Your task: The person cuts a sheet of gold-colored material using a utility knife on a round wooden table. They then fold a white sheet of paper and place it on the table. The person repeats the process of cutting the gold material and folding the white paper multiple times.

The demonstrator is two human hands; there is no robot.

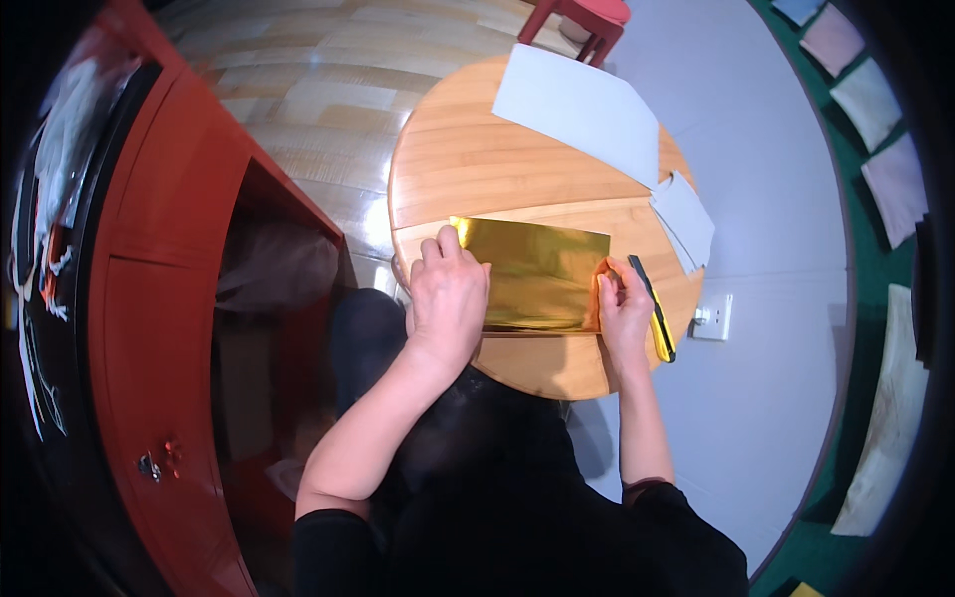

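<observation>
Gold and foil-like, the sheet (537, 279) over the desk (448, 139) lies between the curled fingers of the left hand (448, 298), whose grip I can't confirm from here, and the pinching right hand (627, 316); I judge it light, slick, easily creased, best held by its edges.

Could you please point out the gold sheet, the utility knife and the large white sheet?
Gold sheet (542, 279), head view: centre of its face.
Utility knife (659, 315), head view: middle of handle.
Large white sheet (582, 116), head view: its centre.

sheet (542, 274) on table (448, 149) | cutter (654, 310) right of sheet | paper (582, 111) behind
</observation>
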